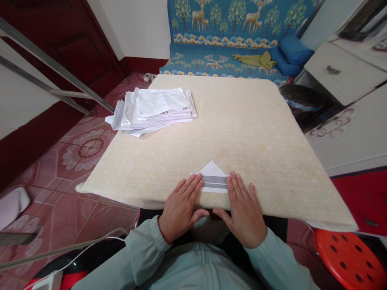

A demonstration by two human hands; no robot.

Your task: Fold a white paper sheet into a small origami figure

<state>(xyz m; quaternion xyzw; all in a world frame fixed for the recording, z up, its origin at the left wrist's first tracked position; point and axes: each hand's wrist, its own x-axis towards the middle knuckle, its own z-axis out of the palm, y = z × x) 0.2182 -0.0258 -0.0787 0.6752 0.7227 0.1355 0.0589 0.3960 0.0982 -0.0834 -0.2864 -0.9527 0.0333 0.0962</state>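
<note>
One paper pile (152,110) on the tabletop (256,133) (folded sheet (214,181) well apart)

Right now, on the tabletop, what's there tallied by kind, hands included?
Hands: 2 (left hand, right hand)
Folded sheets: 1 (folded white paper)
Paper piles: 1 (pile of loose papers; sheets too many to count)
Total: 4

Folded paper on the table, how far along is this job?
Done: the folded paper has a pointed tip. In hand: the left hand and right hand lie flat at its two ends. Left: the stack of papers lies piled on the cream tabletop.
</note>
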